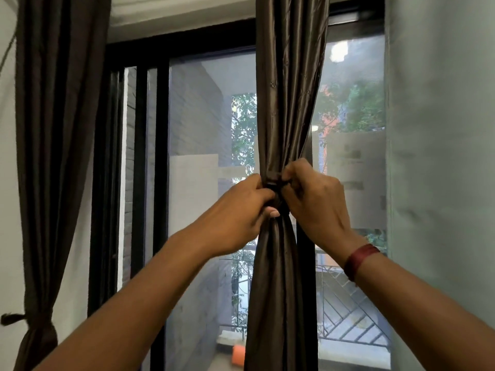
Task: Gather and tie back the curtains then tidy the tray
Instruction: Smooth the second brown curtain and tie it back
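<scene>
A shiny dark-brown curtain [289, 97] hangs in front of the window, bunched into a narrow column. A dark tie band [272, 182] wraps it at its waist. My left hand [241, 210] grips the gathered curtain and the band from the left. My right hand [316, 199] pinches the band's end from the right; a red thread circles that wrist. At the far left hangs a second, matte brown curtain [59, 129], bound low by a knotted tie [16, 318]. No tray is in view.
Behind the curtains is a black-framed window [160, 156] with a mesh screen, and a balcony railing [348, 311] shows outside. A pale wall [442, 156] fills the right side. An orange object [238, 356] lies on the ledge outside.
</scene>
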